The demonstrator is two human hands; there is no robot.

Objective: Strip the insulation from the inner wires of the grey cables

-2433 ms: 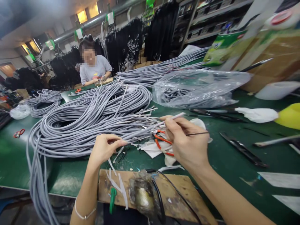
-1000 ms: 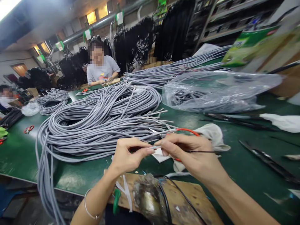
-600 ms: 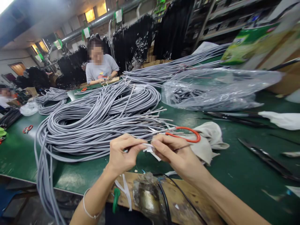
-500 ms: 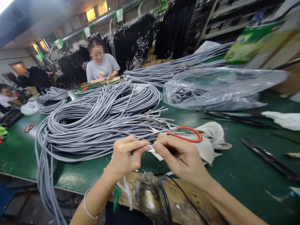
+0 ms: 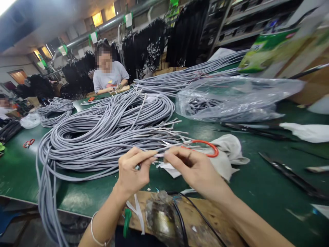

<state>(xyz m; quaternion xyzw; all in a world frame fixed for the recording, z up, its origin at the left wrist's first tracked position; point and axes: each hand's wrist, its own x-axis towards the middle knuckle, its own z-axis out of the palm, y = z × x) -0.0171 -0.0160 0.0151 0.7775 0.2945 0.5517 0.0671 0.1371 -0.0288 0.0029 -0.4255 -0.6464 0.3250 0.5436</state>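
Between the fingertips of both hands runs a short stretch of a pale grey cable [image 5: 159, 155]. My left hand [image 5: 135, 169] pinches it with thumb and forefinger. From the other side my right hand [image 5: 191, 168] is closed on the same piece, its own fingers hiding the end. Just behind the hands lies a large coil of grey cables [image 5: 89, 137], with many loose ends pointing right. Red-handled scissors [image 5: 216, 148] rest beyond my right hand, partly over a crumpled whitish cloth [image 5: 231, 147]. A scrap of white paper or tape [image 5: 171, 171] is beneath the fingers.
A wooden board [image 5: 205, 216] with a dark metal device [image 5: 161, 216] and a black lead stands close in front. Rightward lie a clear plastic bag [image 5: 239, 99] and black-bladed shears [image 5: 290, 173]. Across the green table [image 5: 74, 195], a person [image 5: 110, 75] works seated.
The hands have moved slightly left and drawn a little apart, showing more cable between them. The dark thin piece seen at my right hand no longer shows. The view has shifted slightly.
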